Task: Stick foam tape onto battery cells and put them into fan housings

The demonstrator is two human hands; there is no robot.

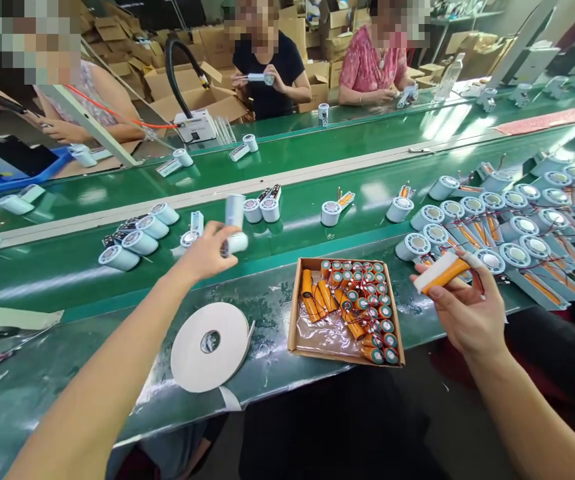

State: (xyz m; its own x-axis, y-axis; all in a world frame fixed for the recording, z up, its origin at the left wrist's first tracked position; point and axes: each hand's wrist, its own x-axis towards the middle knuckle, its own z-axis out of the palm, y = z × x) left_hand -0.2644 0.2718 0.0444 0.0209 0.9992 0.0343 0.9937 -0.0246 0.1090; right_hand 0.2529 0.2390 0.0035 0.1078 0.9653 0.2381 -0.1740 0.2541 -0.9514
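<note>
My left hand (211, 255) is over the near side of the green belt, its fingers closed around a light blue motor housing (235, 212), whose rounded parts stick out past the fingertips. My right hand (470, 310) pinches an orange battery cell (446, 275) with a white strip of tape along it, above the bench edge. Between my hands, an open cardboard box (295, 313) holds many orange cells with thin wires, some upright and some lying down. A large roll of white tape (195, 353) lies flat on the bench below my left hand.
Many light blue housings (512, 253) with orange cells crowd the right side. More housings (140, 241) rest in a group on the belt (287, 243). Across the line sit several people (270, 73), two handling housings. A black-hosed white machine (195, 127) stands at the far edge.
</note>
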